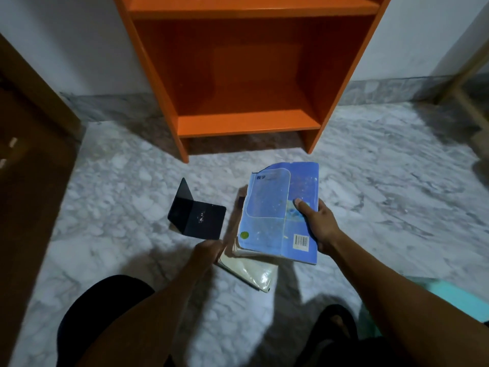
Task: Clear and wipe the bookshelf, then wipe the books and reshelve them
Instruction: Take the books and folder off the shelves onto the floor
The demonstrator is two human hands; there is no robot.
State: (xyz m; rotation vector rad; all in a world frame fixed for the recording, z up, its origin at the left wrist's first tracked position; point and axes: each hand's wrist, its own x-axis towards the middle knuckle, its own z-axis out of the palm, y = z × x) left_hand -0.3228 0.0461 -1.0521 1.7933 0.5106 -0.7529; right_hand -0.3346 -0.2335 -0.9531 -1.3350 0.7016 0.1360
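— Bookshelf (248, 123) first, since it's the biggest thing: orange, both visible shelves bare, standing against the wall on the marble floor (383, 186). What could go wrong there?

— My guess is that a book swung in carelessly could knock its edge, and dust would go straight back onto the shelf if the books aren't wiped first.

— And the books?

— Blue book (280, 213) tops a small stack on the floor, just in front of the shelf. The right hand (321, 223) has its grip closed on the book's right edge, thumb on the cover, fingers under. It's a one-sided hold, so the thin book could sag, slip or bend its cover.

— Underneath?

— A cream-coloured book (251, 274) sticks out askew at the bottom. The left hand (209, 251) is at the stack's left side; whether its grip has closed on anything I cannot tell. Lifting the top book might drag the pile crooked.

— That black thing?

— A black bookend (197, 215), just left of the stack, near the left hand; easy to knock over.

— Any writing?

— Two characters at the cover's upper left, seemingly "数学", and a barcode label at the lower right, too small to read.
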